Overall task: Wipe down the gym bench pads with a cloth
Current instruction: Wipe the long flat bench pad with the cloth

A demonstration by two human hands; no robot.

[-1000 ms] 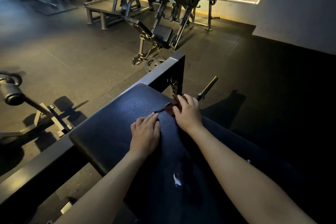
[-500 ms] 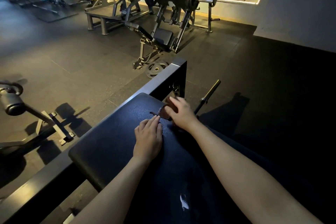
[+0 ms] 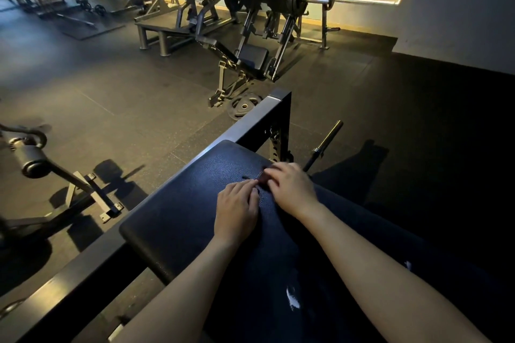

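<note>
Right hand has slid toward the flat left hand, grip pinching cloth on pad beside frame.

No legible text, label or number anywhere.

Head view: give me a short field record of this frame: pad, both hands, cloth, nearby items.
bench pad: black, textured surface
left hand: flat on the pad, fingertips beside the cloth
right hand: fingers curled over the cloth, on the pad
cloth: small, dark, mostly hidden under the right hand
nearby: weight plate and barbell lie past the pad's far end
</note>
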